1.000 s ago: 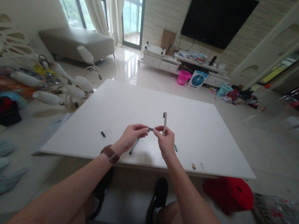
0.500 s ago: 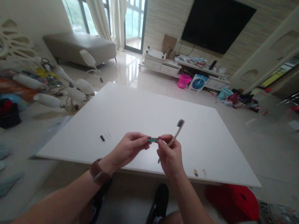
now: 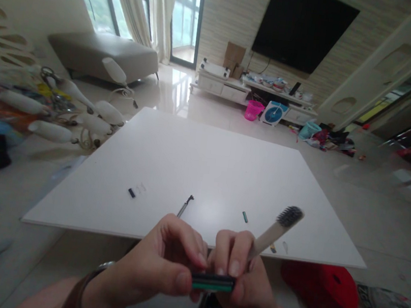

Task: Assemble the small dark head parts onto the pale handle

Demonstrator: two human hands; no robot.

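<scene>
Close to the camera, in front of the table's near edge, a black razor cartridge (image 3: 213,282) with a green strip is held level between both hands. My left hand (image 3: 163,263) pinches its left end between thumb and fingers. At its right end my right hand (image 3: 247,277) grips it, and also clasps a toothbrush (image 3: 270,233) whose dark bristles point up and right. A razor handle (image 3: 185,206) lies on the white table (image 3: 209,154) behind my left hand. A second razor cartridge (image 3: 245,217) rests on the table, beyond my right hand.
A small black piece (image 3: 131,193) lies at the table's left, and small bits (image 3: 273,249) sit near its right front edge. A red stool (image 3: 320,288) stands below on the right. Lamp arms with white shades (image 3: 93,124) reach beside the left edge.
Both hands have come nearer to the camera with the razor cartridge and the toothbrush, now in front of the table edge. The razor handle and second cartridge have come into view.
</scene>
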